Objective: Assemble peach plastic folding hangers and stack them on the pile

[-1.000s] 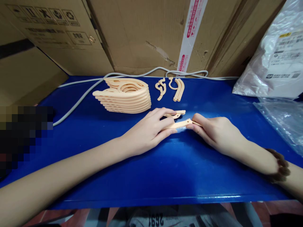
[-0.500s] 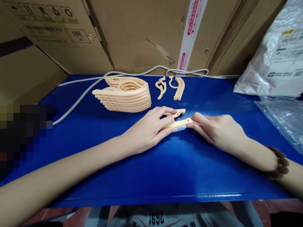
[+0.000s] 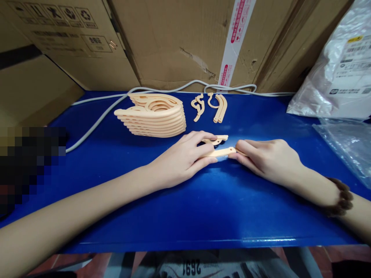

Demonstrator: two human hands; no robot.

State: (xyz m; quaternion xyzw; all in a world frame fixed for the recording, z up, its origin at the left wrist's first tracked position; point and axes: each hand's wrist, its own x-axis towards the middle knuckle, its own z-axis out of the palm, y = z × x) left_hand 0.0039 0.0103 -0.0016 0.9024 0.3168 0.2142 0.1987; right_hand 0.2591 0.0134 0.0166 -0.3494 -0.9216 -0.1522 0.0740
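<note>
My left hand (image 3: 189,154) is closed on a peach-coloured plastic folding hanger (image 3: 223,152), with the fingers over its top and the thumb along its lower edge. From the other side, my right hand (image 3: 268,156) pinches a thin end of the same hanger between thumb and fingers; most of that end is hidden. Just past the left fingertips shows another hanger part (image 3: 222,138) with a small hole, partly covered by the hand. Beyond my left hand lies a neat stack of folded hangers (image 3: 156,125) in the same colour.
Loose hook pieces (image 3: 199,107) and curved arm pieces (image 3: 220,110) lie on the blue table (image 3: 185,216). A white cable (image 3: 98,125) runs along the back by cardboard boxes (image 3: 174,42). At right are a white plastic parcel (image 3: 330,77) and a clear bag (image 3: 344,146).
</note>
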